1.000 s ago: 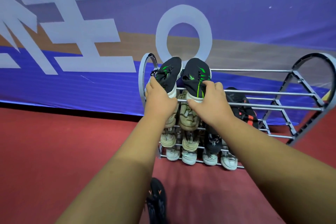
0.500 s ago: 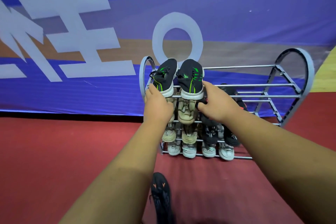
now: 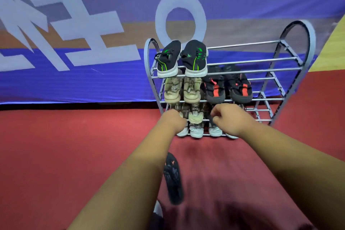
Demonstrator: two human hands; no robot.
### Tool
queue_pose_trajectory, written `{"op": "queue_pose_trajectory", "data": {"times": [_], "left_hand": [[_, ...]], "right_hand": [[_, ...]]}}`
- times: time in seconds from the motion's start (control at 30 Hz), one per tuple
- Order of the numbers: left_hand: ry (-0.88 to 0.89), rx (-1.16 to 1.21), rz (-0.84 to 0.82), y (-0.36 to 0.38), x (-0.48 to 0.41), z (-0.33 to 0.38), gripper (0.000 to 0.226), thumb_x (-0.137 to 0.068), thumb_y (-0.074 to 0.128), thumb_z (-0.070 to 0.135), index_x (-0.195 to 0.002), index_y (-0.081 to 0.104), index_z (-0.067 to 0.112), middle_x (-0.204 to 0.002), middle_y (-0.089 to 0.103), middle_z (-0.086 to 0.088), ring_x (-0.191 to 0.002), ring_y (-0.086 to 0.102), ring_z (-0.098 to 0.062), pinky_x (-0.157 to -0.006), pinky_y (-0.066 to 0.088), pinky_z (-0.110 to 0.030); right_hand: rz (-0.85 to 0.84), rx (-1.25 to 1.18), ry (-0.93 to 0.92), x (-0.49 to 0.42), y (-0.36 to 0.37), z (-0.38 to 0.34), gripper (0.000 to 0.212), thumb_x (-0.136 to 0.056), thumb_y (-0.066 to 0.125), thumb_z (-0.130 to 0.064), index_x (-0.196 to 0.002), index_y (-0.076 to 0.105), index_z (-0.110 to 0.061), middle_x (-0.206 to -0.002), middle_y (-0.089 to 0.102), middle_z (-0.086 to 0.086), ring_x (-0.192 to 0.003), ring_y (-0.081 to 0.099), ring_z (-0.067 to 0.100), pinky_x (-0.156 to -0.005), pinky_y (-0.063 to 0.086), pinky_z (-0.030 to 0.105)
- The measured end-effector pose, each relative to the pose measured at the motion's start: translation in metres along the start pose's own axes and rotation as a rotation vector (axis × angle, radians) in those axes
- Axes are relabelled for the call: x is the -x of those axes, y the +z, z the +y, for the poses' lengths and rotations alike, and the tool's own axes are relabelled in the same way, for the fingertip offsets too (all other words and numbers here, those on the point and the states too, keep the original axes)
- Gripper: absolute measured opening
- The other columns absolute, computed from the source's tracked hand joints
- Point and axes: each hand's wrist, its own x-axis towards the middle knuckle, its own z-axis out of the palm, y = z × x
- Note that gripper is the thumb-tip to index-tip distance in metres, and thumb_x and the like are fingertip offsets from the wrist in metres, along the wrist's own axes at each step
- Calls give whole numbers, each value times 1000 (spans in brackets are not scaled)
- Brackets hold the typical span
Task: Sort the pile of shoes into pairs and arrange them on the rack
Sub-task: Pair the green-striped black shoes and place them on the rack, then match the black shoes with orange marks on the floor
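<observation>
A grey metal shoe rack (image 3: pixel 261 59) stands against the banner. Two black shoes with green marks (image 3: pixel 195 59) rest side by side at the left of its top shelf. Below them sit a beige pair (image 3: pixel 183 89) and a black pair with red marks (image 3: pixel 228 87). Lower shelves hold another beige pair (image 3: pixel 196 115) and white shoes (image 3: pixel 196 132), partly hidden by my hands. My left hand (image 3: pixel 172 121) and my right hand (image 3: pixel 229 119) hang in front of the lower shelves, fingers curled, holding nothing. One black shoe (image 3: pixel 172 177) lies on the red floor between my arms.
A blue banner (image 3: pixel 74 24) with large white letters hangs behind the rack. Red floor (image 3: pixel 65 145) spreads to the left and right. The right half of the top shelves holds no shoes. A bit of a white shoe (image 3: pixel 158 209) shows at the bottom.
Both hands have let go of the black and green shoes, which stay on the top shelf, and have dropped down toward me in front of the lower shelves.
</observation>
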Motion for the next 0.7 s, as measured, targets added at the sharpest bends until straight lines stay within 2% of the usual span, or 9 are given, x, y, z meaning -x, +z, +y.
{"op": "queue_pose_trajectory", "data": {"times": [0.1, 0.2, 0.3, 0.4, 0.5, 0.57, 0.7], "left_hand": [[-138, 1, -118, 72, -10, -29, 37, -96, 58, 26, -121, 69, 3, -129, 68, -20, -116, 65, -36, -87, 50, -33], [-259, -74, -282, 149, -19, -62, 45, -103, 52, 31, -136, 64, 2, -142, 61, -19, -130, 59, -33, -107, 47, -35], [-392, -89, -301, 214, -25, -90, 61, -101, 51, 40, -147, 53, 0, -153, 50, -22, -141, 48, -38, -117, 40, -39], [-553, -81, -325, 263, -29, -111, 81, -96, 54, 57, -156, 41, 5, -159, 39, -20, -144, 44, -35, -115, 39, -35], [-662, -45, -309, 293, -36, -127, 92, -88, 62, 66, -154, 44, 4, -154, 44, -18, -142, 49, -31, -112, 42, -34], [-687, -30, -297, 308, -41, -132, 95, -86, 71, 60, -153, 42, -1, -153, 46, -20, -141, 49, -33, -113, 41, -38], [-758, -75, -115, 325, -41, -126, 104, -90, 72, 45, -155, 13, -11, -148, 40, -22, -137, 47, -40, -109, 44, -49]], "right_hand": [[-90, 0, 42, 5, 46, 32, 20, -90, 62, -23, -106, 74, -19, -106, 75, 4, -104, 68, 27, -86, 53, 33], [-184, -25, 101, 7, 100, 64, 18, -92, 60, -24, -103, 74, -19, -107, 75, 5, -104, 67, 28, -90, 53, 33], [-279, -43, 151, 11, 153, 95, 18, -94, 60, -24, -103, 75, -18, -106, 76, 6, -105, 68, 29, -91, 52, 33], [-338, -48, 190, 19, 195, 125, 20, -94, 62, -21, -108, 75, -14, -110, 76, 10, -107, 68, 32, -89, 50, 31], [-399, -12, 236, 25, 220, 154, 20, -95, 62, -19, -108, 74, -11, -115, 75, 14, -110, 67, 34, -86, 45, 31], [-415, -7, 267, 26, 231, 172, 20, -95, 61, -18, -108, 75, -12, -117, 75, 13, -112, 67, 33, -89, 46, 31], [-400, -50, 366, 29, 243, 200, 23, -97, 60, -20, -112, 76, -12, -120, 75, 14, -116, 67, 34, -98, 50, 36]]}}
